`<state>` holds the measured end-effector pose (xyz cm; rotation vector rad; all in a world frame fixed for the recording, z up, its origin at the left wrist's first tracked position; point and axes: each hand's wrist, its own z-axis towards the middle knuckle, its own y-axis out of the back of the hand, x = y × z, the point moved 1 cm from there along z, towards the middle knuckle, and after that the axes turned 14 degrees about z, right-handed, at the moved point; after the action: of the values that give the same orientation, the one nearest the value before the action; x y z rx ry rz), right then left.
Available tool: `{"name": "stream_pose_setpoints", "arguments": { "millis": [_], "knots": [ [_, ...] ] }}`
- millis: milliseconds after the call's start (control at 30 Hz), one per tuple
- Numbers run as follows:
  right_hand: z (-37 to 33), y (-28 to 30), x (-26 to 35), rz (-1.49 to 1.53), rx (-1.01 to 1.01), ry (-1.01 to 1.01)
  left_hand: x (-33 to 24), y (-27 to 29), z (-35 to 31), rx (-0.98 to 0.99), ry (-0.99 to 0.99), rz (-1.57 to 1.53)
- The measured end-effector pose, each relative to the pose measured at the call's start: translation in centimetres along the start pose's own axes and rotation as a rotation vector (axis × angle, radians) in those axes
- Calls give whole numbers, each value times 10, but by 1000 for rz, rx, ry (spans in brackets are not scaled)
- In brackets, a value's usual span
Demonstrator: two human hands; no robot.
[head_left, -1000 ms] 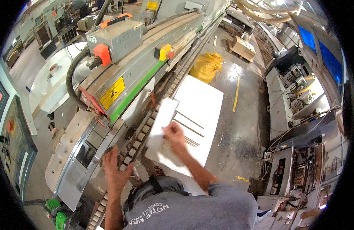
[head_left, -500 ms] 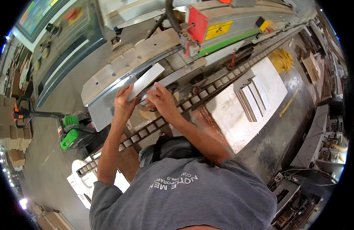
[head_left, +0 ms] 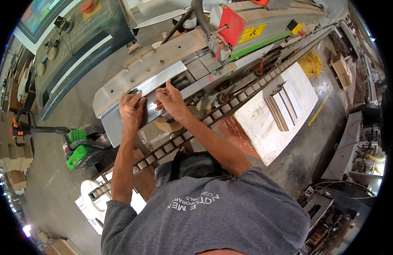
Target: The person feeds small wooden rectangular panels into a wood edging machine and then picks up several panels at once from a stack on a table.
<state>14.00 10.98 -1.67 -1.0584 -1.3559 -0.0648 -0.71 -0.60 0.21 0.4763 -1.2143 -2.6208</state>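
Observation:
A narrow white board strip (head_left: 166,75) now lies along the fence of the edge-banding machine's metal infeed table (head_left: 112,126). My left hand (head_left: 132,111) is closed at the strip's near-left end, fingers bent over it; its thumb side is partly hidden. Beside the strip, my right hand (head_left: 171,101) has its fingers loosely bent and apart, the index finger reaching close to the strip's near edge. Whether that fingertip touches the strip, I cannot tell. Nothing shows within the right hand.
Ahead to the right stands the machine's red and grey housing (head_left: 232,26). A roller track (head_left: 217,114) runs across in front of me. Several thin strips (head_left: 276,114) lie on a white panel (head_left: 264,146) to the right. A green pallet jack (head_left: 77,155) is at left.
The white strip, which was held up at an angle above the table, is now down along the fence. Both hands have moved slightly, and the right hand's fingers sit nearer the strip's side.

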Motion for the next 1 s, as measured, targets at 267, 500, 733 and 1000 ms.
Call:
{"name": "stream_pose_setpoints", "arguments": {
  "millis": [267,500,733,1000],
  "knots": [
    [3,14,17,-107,2,130,-18,-15,15,10,37,-158],
    [11,47,50,-113,-91,238,-56,-47,41,12,-32,-163],
    [23,97,82,-136,-208,272,-113,-83,71,53,-31,-162],
    [-72,128,137,-522,-164,416,-174,-132,108,126,-60,-182]
  ]
}}
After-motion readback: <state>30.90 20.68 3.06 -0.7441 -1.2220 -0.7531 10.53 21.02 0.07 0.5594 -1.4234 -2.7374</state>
